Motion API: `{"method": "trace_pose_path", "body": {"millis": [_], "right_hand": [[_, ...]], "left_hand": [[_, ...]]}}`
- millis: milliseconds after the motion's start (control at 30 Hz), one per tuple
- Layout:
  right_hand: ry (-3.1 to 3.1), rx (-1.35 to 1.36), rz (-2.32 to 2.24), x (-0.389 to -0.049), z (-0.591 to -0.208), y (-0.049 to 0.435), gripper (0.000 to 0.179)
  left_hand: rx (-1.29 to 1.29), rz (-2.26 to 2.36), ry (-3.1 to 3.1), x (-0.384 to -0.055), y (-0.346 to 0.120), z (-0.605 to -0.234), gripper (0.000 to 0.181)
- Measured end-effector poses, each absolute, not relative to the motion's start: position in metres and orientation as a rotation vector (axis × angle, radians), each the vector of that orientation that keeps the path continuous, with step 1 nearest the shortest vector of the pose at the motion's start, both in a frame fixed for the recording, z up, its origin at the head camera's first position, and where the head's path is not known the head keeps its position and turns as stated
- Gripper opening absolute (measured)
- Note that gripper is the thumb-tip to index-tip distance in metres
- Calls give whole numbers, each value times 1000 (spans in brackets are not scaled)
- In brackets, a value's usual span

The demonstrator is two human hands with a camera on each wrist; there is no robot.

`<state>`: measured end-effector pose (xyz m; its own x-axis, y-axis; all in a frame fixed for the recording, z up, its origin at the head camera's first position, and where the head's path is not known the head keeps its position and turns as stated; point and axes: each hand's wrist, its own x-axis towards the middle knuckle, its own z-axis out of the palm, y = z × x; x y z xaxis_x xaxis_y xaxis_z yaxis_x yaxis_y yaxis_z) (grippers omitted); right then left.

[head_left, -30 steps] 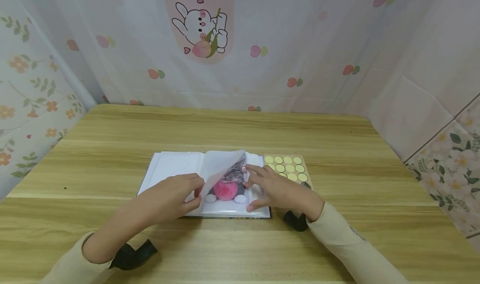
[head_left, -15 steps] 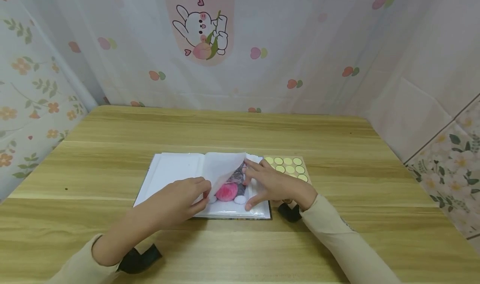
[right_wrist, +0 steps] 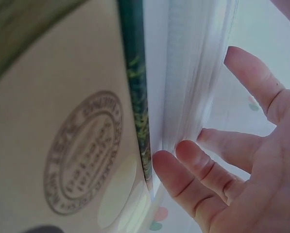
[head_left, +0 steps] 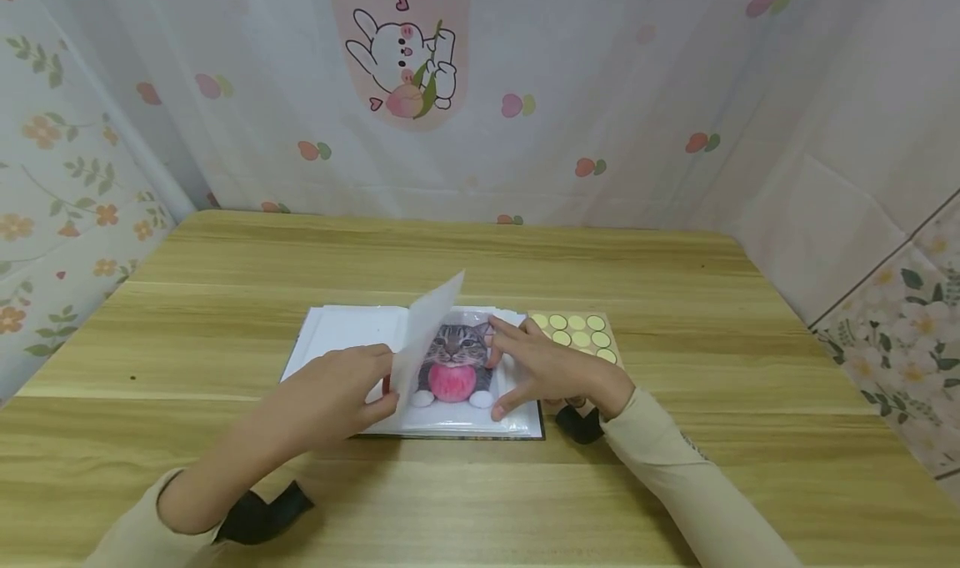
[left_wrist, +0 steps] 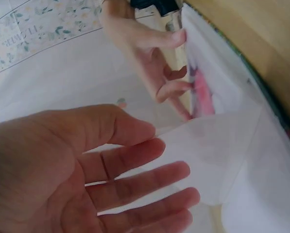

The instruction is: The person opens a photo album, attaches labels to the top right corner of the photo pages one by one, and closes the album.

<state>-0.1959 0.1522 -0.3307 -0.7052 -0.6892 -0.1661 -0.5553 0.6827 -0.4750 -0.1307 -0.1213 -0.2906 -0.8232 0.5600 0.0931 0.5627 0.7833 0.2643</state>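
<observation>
At the right of the album (head_left: 347, 329), my spread right hand (head_left: 542, 369) seemingly steadies it while my left hand (head_left: 347, 386) pinches the raised page (head_left: 427, 324).

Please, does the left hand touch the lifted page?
Touching: the left wrist view shows the left hand pinching the lifted page between thumb and forefinger.

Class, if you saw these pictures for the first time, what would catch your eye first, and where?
Probably the grey cat picture, with its round pink shape, on the right side of the open album. Just left of it stands a raised white page, pinched by the left grip. Beyond the table, a cartoon rabbit decorates the pale cloth.
</observation>
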Motion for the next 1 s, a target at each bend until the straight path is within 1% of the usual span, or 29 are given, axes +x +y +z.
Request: {"method": "trace_pose_path", "body": {"millis": [233, 400, 500, 700, 867, 1000], "right_hand": [[2576, -979, -555, -195, -332, 151, 48], [2584, -969, -552, -194, -331, 151, 48], [2589, -962, -542, -192, -332, 151, 47], [2602, -933, -514, -188, -332, 151, 46], [2614, -930, -497, -187, -331, 151, 44], [2617, -932, -496, -187, -330, 151, 43]], "left_hand": [[-772, -501, -2897, -135, -134, -279, 15], [-618, -557, -2958, -135, -145, -268, 11], [-555, -548, -3017, -135, -152, -264, 12], [-559, -437, -3099, -134, -170, -262, 16], [-577, -368, -3179, -135, -181, -262, 14], [-543, -343, -3254, -136, -188, -262, 15]]}}
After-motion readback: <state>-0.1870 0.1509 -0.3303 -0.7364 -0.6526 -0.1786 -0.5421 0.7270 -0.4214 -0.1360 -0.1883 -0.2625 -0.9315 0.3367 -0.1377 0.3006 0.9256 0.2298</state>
